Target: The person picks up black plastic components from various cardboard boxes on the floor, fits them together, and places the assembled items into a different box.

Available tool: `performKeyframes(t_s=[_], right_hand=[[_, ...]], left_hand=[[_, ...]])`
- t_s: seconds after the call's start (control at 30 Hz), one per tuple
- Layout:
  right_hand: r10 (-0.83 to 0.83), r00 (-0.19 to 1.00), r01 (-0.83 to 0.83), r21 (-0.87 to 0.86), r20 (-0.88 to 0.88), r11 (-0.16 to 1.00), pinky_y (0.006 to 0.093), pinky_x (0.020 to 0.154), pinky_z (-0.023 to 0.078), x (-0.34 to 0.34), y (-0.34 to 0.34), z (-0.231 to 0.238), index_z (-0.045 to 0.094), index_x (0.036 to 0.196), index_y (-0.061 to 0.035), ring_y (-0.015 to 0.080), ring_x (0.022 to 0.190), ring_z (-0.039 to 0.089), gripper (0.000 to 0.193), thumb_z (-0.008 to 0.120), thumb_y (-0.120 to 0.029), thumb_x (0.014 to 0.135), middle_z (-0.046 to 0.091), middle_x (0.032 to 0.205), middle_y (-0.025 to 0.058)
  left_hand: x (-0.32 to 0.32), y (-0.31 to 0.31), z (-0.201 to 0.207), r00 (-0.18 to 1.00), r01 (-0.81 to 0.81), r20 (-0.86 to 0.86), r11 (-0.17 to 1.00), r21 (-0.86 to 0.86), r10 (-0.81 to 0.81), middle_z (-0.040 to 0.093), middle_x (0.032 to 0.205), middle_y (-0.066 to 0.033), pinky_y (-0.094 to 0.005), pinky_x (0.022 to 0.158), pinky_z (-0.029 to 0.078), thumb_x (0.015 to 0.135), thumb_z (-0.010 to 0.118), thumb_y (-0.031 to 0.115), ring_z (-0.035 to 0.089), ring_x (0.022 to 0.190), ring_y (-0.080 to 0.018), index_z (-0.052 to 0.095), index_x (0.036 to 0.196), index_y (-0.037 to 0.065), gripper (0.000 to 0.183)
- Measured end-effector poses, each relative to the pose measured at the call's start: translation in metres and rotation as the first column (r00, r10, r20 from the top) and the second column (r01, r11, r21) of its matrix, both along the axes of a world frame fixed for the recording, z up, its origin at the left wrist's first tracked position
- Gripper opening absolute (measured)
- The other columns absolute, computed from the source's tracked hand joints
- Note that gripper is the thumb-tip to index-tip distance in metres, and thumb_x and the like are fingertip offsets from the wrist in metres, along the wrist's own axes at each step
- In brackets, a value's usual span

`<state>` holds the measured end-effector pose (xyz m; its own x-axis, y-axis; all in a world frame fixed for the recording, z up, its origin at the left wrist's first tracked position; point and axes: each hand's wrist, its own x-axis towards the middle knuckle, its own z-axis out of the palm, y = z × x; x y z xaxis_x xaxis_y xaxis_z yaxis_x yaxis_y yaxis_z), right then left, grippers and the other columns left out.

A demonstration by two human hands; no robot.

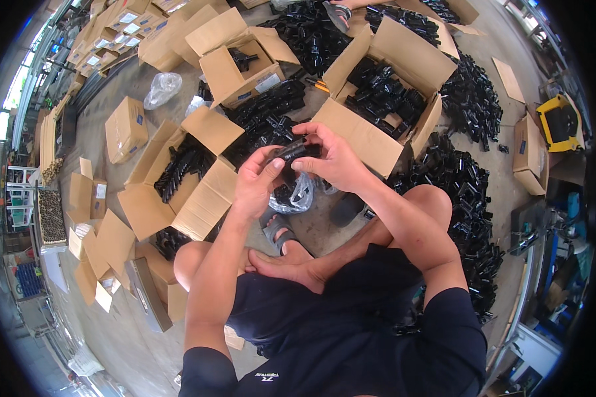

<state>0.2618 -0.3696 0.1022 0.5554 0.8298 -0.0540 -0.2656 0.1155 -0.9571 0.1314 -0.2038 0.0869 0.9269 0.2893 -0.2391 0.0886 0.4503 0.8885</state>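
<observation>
Between my two hands is a glossy black part, short and angular, its exact kind not clear. My left hand pinches its left end with thumb and fingers. On the other end, my right hand grips it with the thumb below and the fingers curled over the top. Just under the hands, a clear plastic bag with dark pieces in it sits on the floor by my feet. An open cardboard box with black parts lies to the left, and a larger one stands ahead to the right.
Heaps of black parts spread along my right side and ahead. Another open carton stands farther off, near a crumpled plastic bag. Stacked cartons fill the far left. A yellow-and-black crate is at the right. Another person's foot shows at the top.
</observation>
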Motion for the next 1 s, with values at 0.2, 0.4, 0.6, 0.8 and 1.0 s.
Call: performKeyframes(t_s=[0.2,0.4,0.6,0.8,1.0], right_hand=[[-0.028,0.946,0.096,0.195,-0.324,0.976,0.0242,0.069,0.054,-0.005,0.009,-0.022,0.052,0.133,-0.0018,0.0102,0.080,0.065,0.050,0.077,-0.006,0.089,0.067,0.096,0.0055],[-0.067,0.970,0.100,0.133,-0.233,0.986,0.0234,0.069,0.054,-0.007,0.010,-0.019,0.063,0.121,-0.0008,0.0073,0.077,0.064,0.041,0.081,-0.012,0.086,0.071,0.096,0.0032],[-0.004,0.998,0.004,0.001,-0.060,1.000,0.0239,0.074,0.054,-0.003,0.009,-0.016,0.065,0.118,0.0007,0.0063,0.084,0.065,0.042,0.084,-0.016,0.085,0.071,0.097,0.0031],[0.025,0.999,-0.026,-0.024,-0.048,0.999,0.0244,0.076,0.055,-0.001,0.005,-0.010,0.065,0.114,0.0026,0.0074,0.086,0.065,0.038,0.082,-0.016,0.086,0.071,0.099,0.0038],[-0.066,0.996,0.071,0.082,-0.065,0.994,0.0229,0.071,0.053,-0.009,0.008,-0.013,0.063,0.118,0.0003,0.0059,0.082,0.064,0.037,0.079,-0.017,0.090,0.070,0.097,0.0020]], left_hand=[[-0.001,-0.002,0.006,0.997,-0.025,0.076,1.000,0.007,0.024,0.067,0.112,-0.0071,-0.0362,0.090,0.059,0.099,0.065,0.013,0.068,0.101,-0.0183,0.057,0.123,0.002,0.028],[-0.002,-0.002,0.004,0.995,-0.062,0.073,0.998,0.005,0.062,0.067,0.112,-0.0056,-0.0327,0.090,0.057,0.098,0.067,0.011,0.066,0.102,-0.0148,0.058,0.124,0.002,0.029],[-0.004,-0.003,0.004,0.997,-0.048,0.064,0.984,0.174,0.037,0.068,0.110,-0.0036,-0.0256,0.090,0.053,0.096,0.070,0.009,0.064,0.100,-0.0098,0.061,0.123,0.001,0.030],[-0.002,-0.002,0.004,0.996,-0.039,0.088,0.981,0.188,0.023,0.068,0.110,-0.0038,-0.0253,0.091,0.052,0.095,0.071,0.008,0.064,0.100,-0.0100,0.061,0.122,0.001,0.030],[-0.002,-0.002,0.001,0.998,-0.009,0.063,0.982,0.187,-0.003,0.068,0.111,-0.0054,-0.0258,0.091,0.052,0.095,0.071,0.007,0.064,0.101,-0.0109,0.059,0.124,0.001,0.032]])
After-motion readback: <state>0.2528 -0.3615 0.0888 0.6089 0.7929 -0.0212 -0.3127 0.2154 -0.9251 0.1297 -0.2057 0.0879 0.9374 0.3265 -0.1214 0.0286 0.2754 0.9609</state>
